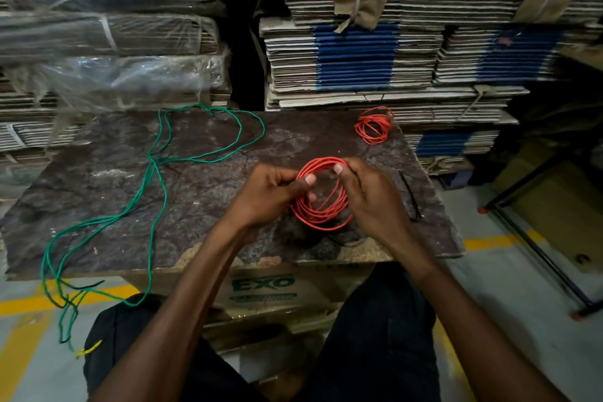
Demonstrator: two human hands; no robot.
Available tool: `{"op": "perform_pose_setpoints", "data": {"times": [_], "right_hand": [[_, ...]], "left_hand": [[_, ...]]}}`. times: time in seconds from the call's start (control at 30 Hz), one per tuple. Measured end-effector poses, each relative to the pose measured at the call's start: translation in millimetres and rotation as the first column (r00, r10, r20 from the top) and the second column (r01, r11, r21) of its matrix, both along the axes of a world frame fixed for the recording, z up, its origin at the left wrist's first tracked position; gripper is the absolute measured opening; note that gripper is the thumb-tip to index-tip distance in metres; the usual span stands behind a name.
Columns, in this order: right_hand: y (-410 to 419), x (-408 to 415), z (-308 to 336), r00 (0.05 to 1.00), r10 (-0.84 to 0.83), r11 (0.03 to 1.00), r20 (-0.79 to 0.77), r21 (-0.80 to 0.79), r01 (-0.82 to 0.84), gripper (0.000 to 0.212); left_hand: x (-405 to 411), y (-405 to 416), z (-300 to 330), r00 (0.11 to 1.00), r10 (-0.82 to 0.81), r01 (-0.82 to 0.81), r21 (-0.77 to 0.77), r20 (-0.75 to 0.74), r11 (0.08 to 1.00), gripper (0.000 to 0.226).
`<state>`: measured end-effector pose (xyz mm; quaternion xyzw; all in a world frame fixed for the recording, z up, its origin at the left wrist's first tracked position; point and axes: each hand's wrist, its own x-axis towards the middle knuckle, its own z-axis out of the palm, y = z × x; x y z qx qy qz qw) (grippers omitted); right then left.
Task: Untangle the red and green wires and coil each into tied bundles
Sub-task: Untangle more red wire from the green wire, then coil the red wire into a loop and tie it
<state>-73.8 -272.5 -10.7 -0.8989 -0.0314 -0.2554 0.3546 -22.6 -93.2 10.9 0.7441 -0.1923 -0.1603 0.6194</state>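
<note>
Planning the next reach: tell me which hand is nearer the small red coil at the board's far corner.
Right. The right hand is below the small red coil; the left hand is farther left.

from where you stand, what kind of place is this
Probably a warehouse or packaging storeroom: tied stacks of flattened cardboard cartons, plastic-wrapped bundles and yellow floor lines surround a makeshift board worktop.

Green wire (153, 173) across board's (212, 192) left

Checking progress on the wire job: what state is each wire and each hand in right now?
Red coil: looped, held by both hands.
Small red bundle: coiled, lying on the board.
Green wire: loose, uncoiled, trailing off the board's edge.
Left hand: gripping the coil.
Right hand: gripping the coil.
</note>
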Motion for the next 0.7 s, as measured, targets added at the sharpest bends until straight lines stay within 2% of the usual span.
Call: {"op": "perform_pose_setpoints", "data": {"times": [0.13, 0.27, 0.37, 0.47, 0.53, 0.63, 0.7], "right_hand": [[-3, -3, 4, 1.000, 0.010, 0.981, 0.028, 0.191, -0.015, 0.035], [-3, -2, 3, 0.998, -0.028, 0.942, 0.064, 0.337, 0.005, 0.033], [-9, -1, -4, 0.999, -0.020, 0.910, 0.045, 0.415, -0.001, 0.036], [-24, 0, -4, 0.992, 0.113, 0.863, -0.050, 0.499, -0.073, 0.038], [-36, -3, 0, 0.976, 0.178, 0.861, -0.123, 0.500, -0.094, 0.037], [-55, -8, 2, 0.964, 0.136, 0.847, -0.227, 0.531, 0.005, 0.037], [-75, -11, -4, 0.960, 0.027, 0.870, -0.280, 0.479, 0.115, 0.037]], "left_hand": [[-9, -9, 1, 0.992, -0.011, -0.001, -0.095, -0.127, 0.995, 0.019], [-12, -22, -1, 0.991, 0.038, -0.054, -0.125, -0.127, 0.991, 0.017], [-8, -32, -2, 0.994, 0.103, -0.105, -0.073, -0.033, 0.992, 0.023], [2, -38, -8, 0.985, 0.128, -0.134, 0.048, 0.120, 0.990, 0.034], [7, -43, -11, 0.981, 0.125, -0.138, 0.082, 0.150, 0.987, 0.035], [9, -49, -15, 0.977, 0.113, -0.134, 0.107, 0.183, 0.985, 0.035], [10, -50, -16, 0.967, 0.115, -0.149, 0.139, 0.227, 0.979, 0.037]]}}
